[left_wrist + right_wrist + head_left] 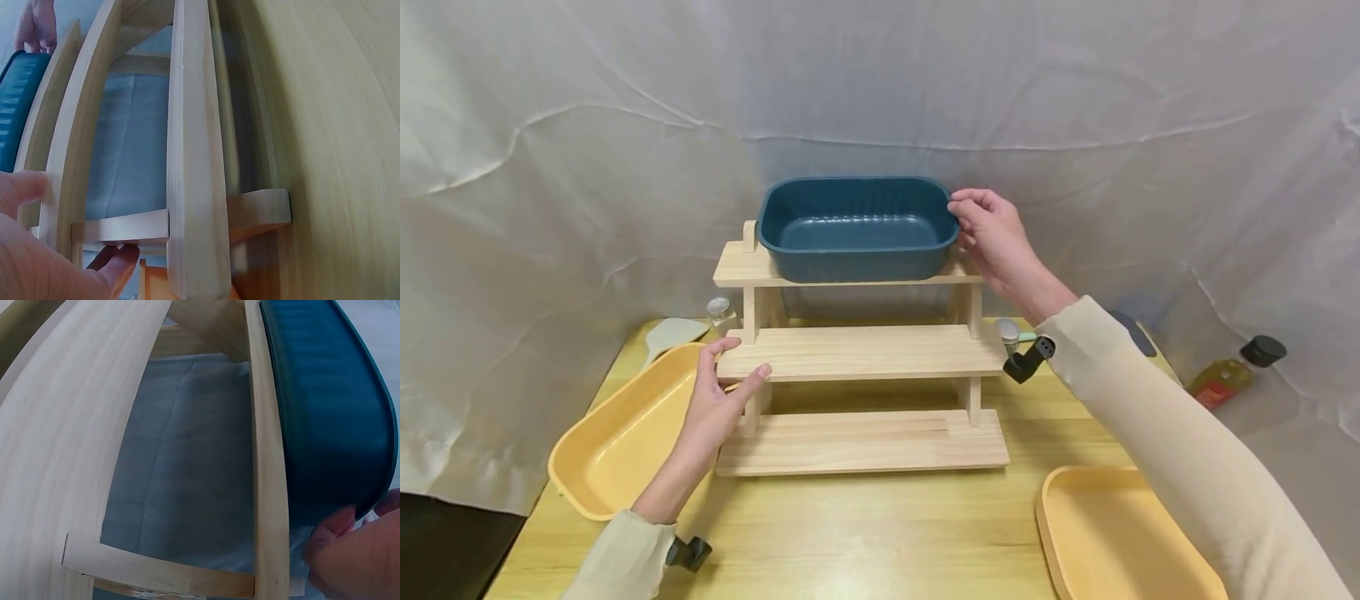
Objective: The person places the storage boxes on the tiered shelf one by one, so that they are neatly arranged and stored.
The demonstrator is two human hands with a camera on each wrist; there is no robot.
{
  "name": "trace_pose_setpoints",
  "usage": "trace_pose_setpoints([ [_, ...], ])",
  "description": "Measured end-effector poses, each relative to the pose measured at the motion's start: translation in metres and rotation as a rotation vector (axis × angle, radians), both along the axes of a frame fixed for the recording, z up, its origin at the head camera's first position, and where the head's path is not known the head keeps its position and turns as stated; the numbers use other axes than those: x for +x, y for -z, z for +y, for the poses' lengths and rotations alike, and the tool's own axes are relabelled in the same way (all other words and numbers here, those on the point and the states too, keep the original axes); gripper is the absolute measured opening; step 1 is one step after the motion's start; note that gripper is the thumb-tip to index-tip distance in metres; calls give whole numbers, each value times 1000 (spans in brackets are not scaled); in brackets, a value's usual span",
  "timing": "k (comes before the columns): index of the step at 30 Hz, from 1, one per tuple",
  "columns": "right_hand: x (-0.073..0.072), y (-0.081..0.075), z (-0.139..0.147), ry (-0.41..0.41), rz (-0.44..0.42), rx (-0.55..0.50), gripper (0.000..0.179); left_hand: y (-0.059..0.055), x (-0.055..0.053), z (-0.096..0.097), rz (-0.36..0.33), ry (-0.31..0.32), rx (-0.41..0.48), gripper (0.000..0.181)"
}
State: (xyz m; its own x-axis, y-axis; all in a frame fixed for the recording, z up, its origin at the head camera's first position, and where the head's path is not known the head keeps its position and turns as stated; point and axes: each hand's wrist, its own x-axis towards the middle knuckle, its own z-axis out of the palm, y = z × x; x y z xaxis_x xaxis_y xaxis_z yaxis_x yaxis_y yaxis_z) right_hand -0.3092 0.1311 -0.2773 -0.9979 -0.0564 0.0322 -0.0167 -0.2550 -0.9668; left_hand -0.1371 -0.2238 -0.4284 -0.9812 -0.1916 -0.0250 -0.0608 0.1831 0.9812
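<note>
A dark blue rectangular plastic tub (859, 265) sits on the top tier of a three-tier wooden shelf rack (865, 354). My right hand (992, 237) pinches the tub's rim at its right end. In the right wrist view, thumb and fingers meet at the corner of the blue tub (337, 425). With my left hand (718, 400) I grip the left end of the rack's middle tier. The left wrist view shows that hand (56, 250) around the edge of the board, fingers by the side support.
A yellow tub (617, 433) lies left of the rack, and another yellow tub (1120, 533) at front right, partly behind my sleeve. Shakers (718, 310) flank the rack, near a pale spatula (673, 333). An oil bottle (1225, 379) stands at far right.
</note>
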Motion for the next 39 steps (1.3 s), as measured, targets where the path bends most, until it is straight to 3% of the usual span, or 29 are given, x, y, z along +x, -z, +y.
trace_pose_setpoints([
  [10, 10, -8, 10, 44, 37, 33, 10, -2, -1, -1, -8, -6, 13, 70],
  [18, 28, -17, 31, 61, 53, 16, 12, -3, -1, -4, -43, -24, 17, 73],
  [25, 46, -19, 51, 78, 65, -28, 12, -2, 0, -4, -24, -57, 9, 64],
  [32, 62, -19, 74, 73, 82, -76, 12, -3, 1, -8, 3, -70, 32, 57],
  [39, 80, -10, 108, 64, 78, -32, 15, -1, 5, -11, 23, -77, 90, 45],
])
